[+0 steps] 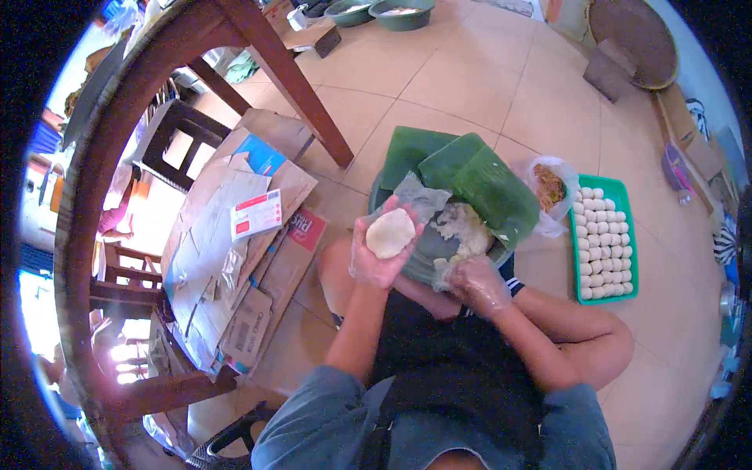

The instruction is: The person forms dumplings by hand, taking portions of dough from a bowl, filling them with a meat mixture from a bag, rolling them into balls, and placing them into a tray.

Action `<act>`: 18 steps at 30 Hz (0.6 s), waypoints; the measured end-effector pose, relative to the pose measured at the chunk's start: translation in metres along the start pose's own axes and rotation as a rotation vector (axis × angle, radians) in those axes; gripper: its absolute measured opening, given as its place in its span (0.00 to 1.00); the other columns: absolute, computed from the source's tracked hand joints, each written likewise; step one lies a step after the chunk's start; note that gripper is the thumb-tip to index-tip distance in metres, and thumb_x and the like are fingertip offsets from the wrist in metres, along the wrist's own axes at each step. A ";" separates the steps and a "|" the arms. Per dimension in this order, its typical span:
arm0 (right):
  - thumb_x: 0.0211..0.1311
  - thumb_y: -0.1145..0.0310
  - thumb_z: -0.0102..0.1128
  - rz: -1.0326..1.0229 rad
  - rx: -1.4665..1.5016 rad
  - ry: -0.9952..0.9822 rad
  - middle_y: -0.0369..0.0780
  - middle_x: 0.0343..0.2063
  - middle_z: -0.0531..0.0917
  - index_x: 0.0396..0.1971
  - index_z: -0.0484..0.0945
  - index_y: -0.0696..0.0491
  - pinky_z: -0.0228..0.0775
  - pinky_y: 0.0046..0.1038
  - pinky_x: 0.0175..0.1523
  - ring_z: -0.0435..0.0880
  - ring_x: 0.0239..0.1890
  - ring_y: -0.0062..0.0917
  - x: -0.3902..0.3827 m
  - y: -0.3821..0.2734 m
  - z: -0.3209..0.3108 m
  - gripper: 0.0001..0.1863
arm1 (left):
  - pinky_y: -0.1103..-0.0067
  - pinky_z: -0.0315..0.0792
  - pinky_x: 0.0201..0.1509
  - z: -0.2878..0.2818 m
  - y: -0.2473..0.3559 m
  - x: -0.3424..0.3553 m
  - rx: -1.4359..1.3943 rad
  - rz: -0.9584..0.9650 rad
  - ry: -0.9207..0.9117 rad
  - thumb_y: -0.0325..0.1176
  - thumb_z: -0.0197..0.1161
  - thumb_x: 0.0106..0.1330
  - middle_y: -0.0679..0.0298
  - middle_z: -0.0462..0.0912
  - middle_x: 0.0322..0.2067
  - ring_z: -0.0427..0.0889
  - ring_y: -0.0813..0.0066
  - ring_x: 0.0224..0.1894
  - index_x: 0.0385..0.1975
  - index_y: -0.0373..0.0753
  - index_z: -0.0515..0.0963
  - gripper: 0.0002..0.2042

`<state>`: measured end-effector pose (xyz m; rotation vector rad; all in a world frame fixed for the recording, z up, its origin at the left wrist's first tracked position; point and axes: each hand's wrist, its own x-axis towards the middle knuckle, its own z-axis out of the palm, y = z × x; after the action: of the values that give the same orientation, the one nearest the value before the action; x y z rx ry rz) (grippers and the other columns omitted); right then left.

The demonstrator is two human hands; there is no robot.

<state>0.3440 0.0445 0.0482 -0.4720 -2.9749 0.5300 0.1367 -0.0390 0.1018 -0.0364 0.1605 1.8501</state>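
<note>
My left hand [381, 262], in a clear plastic glove, holds a flattened pale dough disc [390, 232] on its palm, with crumpled plastic [423, 196] beside its fingertips. My gloved right hand [474, 283] is lower, at the near right rim of a round grey-green basin [432, 265]; its fingers are curled, and what they hold is hidden. Pale dough [462, 227] lies in the basin. Green leaf-like sheets [489, 188] cover its back part. A plastic bag of brown shredded filling [548, 188] sits right of it. Farther right, a green tray [634, 274] holds several rows of white dough balls.
A wooden table [313, 110] stands at left, with chairs [180, 149] and flattened cardboard [204, 258] by it. Green tubs [401, 22] are at the back. A woven round tray [630, 39] leans on the right wall. Tiled floor [548, 102] surrounds the basin.
</note>
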 end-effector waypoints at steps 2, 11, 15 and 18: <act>0.45 0.67 0.56 -0.080 -0.116 0.108 0.41 0.23 0.77 0.22 0.78 0.51 0.67 0.35 0.35 0.77 0.30 0.33 0.011 -0.009 0.010 0.05 | 0.54 0.54 0.62 0.000 0.006 -0.007 -0.067 0.020 -0.019 0.51 0.50 0.59 0.48 0.67 0.52 0.63 0.52 0.58 0.58 0.36 0.59 0.31; 0.44 0.69 0.52 -0.226 -0.264 0.182 0.40 0.18 0.77 0.20 0.76 0.52 0.68 0.33 0.29 0.76 0.23 0.31 0.035 0.005 0.036 0.05 | 0.56 0.57 0.61 0.007 0.043 -0.065 0.115 0.374 0.016 0.41 0.46 0.64 0.55 0.71 0.50 0.69 0.60 0.54 0.56 0.39 0.63 0.22; 0.43 0.68 0.53 -0.087 -0.429 0.246 0.39 0.19 0.77 0.19 0.76 0.51 0.69 0.33 0.31 0.78 0.25 0.32 0.041 0.056 0.024 0.04 | 0.58 0.61 0.59 0.031 0.034 -0.093 0.192 0.446 0.059 0.38 0.46 0.63 0.55 0.73 0.49 0.71 0.61 0.52 0.52 0.35 0.67 0.20; 0.43 0.64 0.56 0.154 -0.313 0.152 0.40 0.25 0.80 0.22 0.78 0.52 0.70 0.34 0.36 0.79 0.31 0.34 0.038 0.030 -0.014 0.08 | 0.59 0.65 0.56 0.033 0.069 -0.140 0.095 0.526 0.079 0.36 0.46 0.60 0.53 0.74 0.47 0.72 0.59 0.51 0.47 0.31 0.69 0.19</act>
<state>0.3181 0.0877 0.0520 -0.7352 -2.8954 0.0316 0.1118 -0.1873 0.1557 -0.0002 0.3386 2.3643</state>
